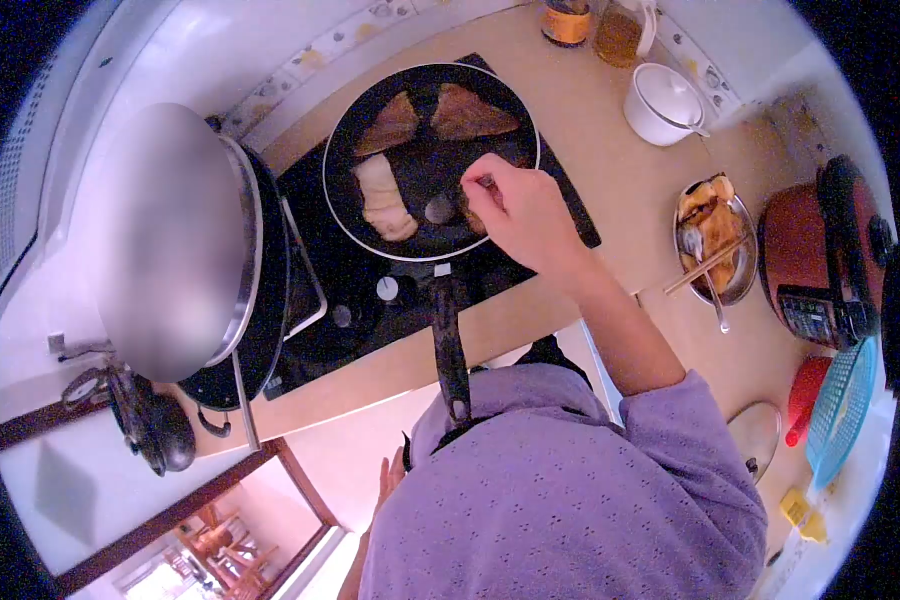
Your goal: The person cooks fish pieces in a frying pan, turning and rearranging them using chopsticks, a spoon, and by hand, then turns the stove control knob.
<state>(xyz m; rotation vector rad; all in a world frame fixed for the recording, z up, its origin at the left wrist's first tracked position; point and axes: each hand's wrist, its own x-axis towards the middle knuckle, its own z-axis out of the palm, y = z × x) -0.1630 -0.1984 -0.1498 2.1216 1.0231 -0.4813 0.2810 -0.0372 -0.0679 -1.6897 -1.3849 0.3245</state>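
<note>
Over the right side of a black frying pan, my right hand is closed in a pinch, fingertips pointing down; what they hold, if anything, is hidden. Two browned, flat fillet-like pieces lie in the far part of the pan. A paler piece lies at its near left, and another is mostly covered by my hand. The pan's dark handle points toward my body, with neither hand on it. Low at my left side, my left hand shows partly, its fingers stretched out, holding nothing visible.
The pan sits on a black cooktop. At left stands a large dark pot. On the right are a metal dish of fried food with chopsticks, a white lidded pot, a red cooker and a blue basket.
</note>
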